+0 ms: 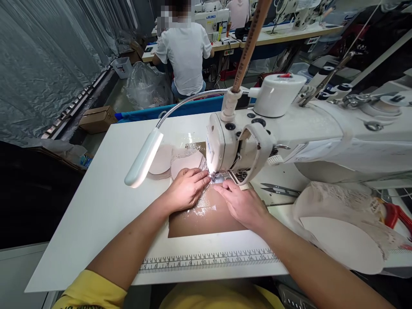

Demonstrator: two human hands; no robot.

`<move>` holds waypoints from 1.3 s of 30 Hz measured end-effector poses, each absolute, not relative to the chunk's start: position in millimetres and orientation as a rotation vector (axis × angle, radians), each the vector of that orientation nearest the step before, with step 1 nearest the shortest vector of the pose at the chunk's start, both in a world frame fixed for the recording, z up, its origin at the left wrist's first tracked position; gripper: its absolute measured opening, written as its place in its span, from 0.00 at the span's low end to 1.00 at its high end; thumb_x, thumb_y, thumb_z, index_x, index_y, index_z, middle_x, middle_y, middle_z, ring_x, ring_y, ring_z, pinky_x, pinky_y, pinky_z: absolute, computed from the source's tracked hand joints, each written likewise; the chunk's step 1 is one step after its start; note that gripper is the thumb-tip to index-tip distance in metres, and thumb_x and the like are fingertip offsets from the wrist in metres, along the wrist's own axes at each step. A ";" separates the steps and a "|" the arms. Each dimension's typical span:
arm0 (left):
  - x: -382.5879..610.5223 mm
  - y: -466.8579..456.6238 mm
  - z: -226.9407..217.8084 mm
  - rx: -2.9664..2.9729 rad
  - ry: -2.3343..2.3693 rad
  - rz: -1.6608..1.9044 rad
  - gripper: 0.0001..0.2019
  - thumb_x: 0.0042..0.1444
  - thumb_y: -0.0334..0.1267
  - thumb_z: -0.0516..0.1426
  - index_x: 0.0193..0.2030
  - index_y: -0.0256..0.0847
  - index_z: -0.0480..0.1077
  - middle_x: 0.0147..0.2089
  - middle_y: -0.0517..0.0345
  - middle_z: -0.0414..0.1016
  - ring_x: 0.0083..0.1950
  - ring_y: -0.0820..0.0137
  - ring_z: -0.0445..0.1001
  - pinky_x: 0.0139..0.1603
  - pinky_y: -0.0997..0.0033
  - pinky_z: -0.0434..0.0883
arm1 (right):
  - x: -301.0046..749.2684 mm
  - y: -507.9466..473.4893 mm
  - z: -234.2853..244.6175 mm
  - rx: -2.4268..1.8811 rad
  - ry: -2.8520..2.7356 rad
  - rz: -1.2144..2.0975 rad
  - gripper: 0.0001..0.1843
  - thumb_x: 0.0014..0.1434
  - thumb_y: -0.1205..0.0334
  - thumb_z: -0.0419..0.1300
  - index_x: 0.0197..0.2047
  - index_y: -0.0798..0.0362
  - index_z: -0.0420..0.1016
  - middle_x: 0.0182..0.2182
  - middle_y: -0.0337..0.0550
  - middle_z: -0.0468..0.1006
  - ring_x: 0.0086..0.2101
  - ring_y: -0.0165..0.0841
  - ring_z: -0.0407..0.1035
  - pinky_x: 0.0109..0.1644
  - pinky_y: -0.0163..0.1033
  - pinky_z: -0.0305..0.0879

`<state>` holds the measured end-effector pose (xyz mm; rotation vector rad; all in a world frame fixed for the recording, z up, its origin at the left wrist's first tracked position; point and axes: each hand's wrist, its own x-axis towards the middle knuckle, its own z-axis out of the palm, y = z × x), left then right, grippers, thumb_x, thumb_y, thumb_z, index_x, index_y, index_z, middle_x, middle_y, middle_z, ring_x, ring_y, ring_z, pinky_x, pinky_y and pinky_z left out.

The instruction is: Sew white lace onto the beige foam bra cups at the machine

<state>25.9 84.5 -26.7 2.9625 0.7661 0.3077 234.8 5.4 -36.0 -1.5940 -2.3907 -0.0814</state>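
Under the head of a white sewing machine [222, 146], a pale lace piece [203, 199] lies by the needle, on a brown sheet [206, 223] with a shiny clear covering. My left hand [189, 189] rests on the lace just left of the presser foot [216, 177], its fingers stretched out flat. To the right of the foot, my right hand [243, 201] has its fingers curled and drawn together low on the sheet. Whatever may be between those fingertips is hidden. Beyond my left hand lie pale rounded fabric pieces [161, 159], partly edged with lace.
A bendable lamp [144, 159] hangs over the table's left half. Dark thread snips [280, 189] lie right of the needle, near more pale lace pieces [341, 236] and red-handled scissors [392, 215]. A printed ruler [209, 260] runs along the front edge. Another person [186, 56] sits ahead.
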 end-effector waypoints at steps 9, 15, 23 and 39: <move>24.0 75.5 -5.7 2.955 0.907 0.106 0.20 0.65 0.43 0.47 0.57 0.36 0.66 0.57 0.43 0.69 0.56 0.55 0.66 0.48 0.58 0.66 | 238.0 7.1 -36.1 -1.574 -2.356 -0.040 0.23 0.56 0.74 0.53 0.52 0.47 0.74 0.36 0.40 0.76 0.33 0.33 0.62 0.35 0.38 0.51; 19.8 60.7 19.2 2.760 0.845 -0.043 0.16 0.63 0.44 0.50 0.49 0.37 0.72 0.44 0.48 0.74 0.44 0.61 0.72 0.42 0.63 0.71 | 239.9 7.0 -32.8 -1.646 -2.348 -0.043 0.21 0.56 0.74 0.51 0.49 0.51 0.76 0.36 0.44 0.77 0.31 0.33 0.63 0.35 0.37 0.53; 33.4 49.7 -4.9 2.823 0.788 0.167 0.16 0.60 0.39 0.51 0.50 0.33 0.71 0.49 0.44 0.71 0.46 0.59 0.69 0.47 0.59 0.71 | 240.4 5.7 -31.4 -1.613 -2.346 -0.027 0.21 0.56 0.74 0.50 0.49 0.52 0.76 0.35 0.44 0.77 0.29 0.32 0.62 0.35 0.37 0.54; 29.9 57.3 -15.3 2.924 0.740 0.181 0.23 0.60 0.36 0.50 0.61 0.31 0.64 0.63 0.46 0.66 0.49 0.58 0.66 0.47 0.57 0.68 | 236.7 3.5 -35.6 -1.468 -2.403 -0.051 0.15 0.62 0.70 0.51 0.44 0.53 0.78 0.29 0.41 0.71 0.27 0.30 0.57 0.31 0.38 0.47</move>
